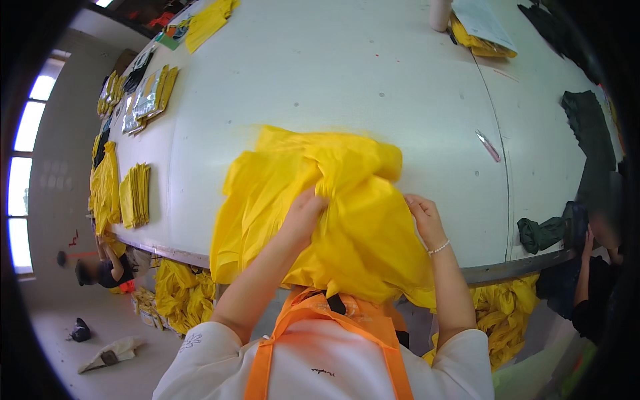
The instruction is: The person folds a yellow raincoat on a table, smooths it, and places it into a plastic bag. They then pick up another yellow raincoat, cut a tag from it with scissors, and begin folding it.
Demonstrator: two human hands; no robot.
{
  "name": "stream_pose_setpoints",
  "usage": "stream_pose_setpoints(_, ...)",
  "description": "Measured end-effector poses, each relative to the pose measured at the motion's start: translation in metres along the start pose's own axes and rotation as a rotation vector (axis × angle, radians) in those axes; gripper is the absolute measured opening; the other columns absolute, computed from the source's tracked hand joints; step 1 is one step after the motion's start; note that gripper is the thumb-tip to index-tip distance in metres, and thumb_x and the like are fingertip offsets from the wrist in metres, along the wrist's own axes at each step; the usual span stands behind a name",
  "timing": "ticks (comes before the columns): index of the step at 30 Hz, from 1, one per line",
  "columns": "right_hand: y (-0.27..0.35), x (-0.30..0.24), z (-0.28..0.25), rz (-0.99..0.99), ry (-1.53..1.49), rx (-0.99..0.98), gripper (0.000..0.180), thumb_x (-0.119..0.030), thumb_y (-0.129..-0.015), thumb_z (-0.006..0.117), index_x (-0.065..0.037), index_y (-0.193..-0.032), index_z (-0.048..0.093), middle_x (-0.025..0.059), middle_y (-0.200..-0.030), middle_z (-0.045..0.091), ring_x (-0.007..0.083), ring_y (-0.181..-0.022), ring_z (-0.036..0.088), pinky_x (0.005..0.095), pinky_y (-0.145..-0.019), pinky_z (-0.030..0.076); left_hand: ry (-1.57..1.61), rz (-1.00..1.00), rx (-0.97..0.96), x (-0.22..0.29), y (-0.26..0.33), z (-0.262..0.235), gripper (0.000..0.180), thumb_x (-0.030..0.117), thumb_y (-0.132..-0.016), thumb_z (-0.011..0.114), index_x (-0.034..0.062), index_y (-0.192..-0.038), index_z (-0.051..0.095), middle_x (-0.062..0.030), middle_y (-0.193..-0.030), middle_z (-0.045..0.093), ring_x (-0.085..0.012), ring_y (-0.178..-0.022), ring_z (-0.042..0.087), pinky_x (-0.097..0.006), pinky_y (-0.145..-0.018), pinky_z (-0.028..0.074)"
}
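Observation:
A large yellow garment (360, 220) of thin, shiny cloth lies bunched at the table's near edge, its lower part hanging over toward my body. The fingers of my left hand (307, 212) are closed on a gathered fold near its middle. At the garment's right edge, my right hand (425, 217), with a beaded bracelet on the wrist, pinches the cloth between thumb and fingers. Parts of the garment are blurred by motion, and some of my left fingertips are hidden in the folds.
On the white table (333, 73), snips (489, 146) lie right. Folded yellow garments (135, 195) and bagged packs (152, 97) sit left; a bottle (440, 15) stands at the back. Yellow cloth heaps (180, 293) lie below the edge. People work at both sides, with dark garments (590, 133) at right.

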State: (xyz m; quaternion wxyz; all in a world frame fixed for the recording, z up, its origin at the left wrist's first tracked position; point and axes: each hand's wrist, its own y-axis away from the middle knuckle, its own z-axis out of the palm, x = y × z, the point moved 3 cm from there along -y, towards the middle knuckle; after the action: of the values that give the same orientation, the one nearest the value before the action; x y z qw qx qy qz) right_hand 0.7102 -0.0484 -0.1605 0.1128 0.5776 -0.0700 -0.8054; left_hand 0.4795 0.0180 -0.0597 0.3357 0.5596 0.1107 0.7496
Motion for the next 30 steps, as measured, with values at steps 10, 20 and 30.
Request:
stream_pose_setpoints(10,-0.004,0.000,0.152,-0.616,0.594,-0.001,0.019,-0.014,-0.085,0.060,-0.008,-0.104,0.060,0.0098,-0.111,0.057,0.0188,-0.109,0.049,0.0326,-0.095,0.037,-0.366,0.519,-1.086,0.037,0.267,-0.046,0.024,0.009,-0.066,0.074,-0.0006,-0.079,0.055,-0.0102,-0.063,0.056,-0.0296,-0.056,0.055,-0.033,-0.050,0.039)
stream_pose_setpoints(20,0.306,-0.086,0.173,-0.168,1.141,0.521,0.017,-0.008,-0.088,0.056,-0.004,-0.104,0.053,0.0012,-0.084,0.059,0.0108,-0.071,0.055,0.0235,-0.067,0.044,-1.256,0.477,-0.171,-0.005,0.359,-0.180,0.048,0.033,-0.061,0.082,0.0032,-0.088,0.056,-0.0144,-0.068,0.061,-0.0337,-0.064,0.061,-0.037,-0.055,0.047)
stream_pose_setpoints(30,0.338,-0.321,0.230,-0.546,0.397,0.451,0.041,-0.023,-0.099,0.034,0.002,-0.129,0.045,0.0132,-0.129,0.050,0.0201,-0.121,0.047,0.0329,-0.102,0.037,-0.736,1.224,0.045,0.159,0.379,-0.132,0.021,0.009,-0.069,0.075,0.0013,-0.086,0.065,-0.0022,-0.070,0.064,-0.0075,-0.064,0.055,-0.025,-0.061,0.046)
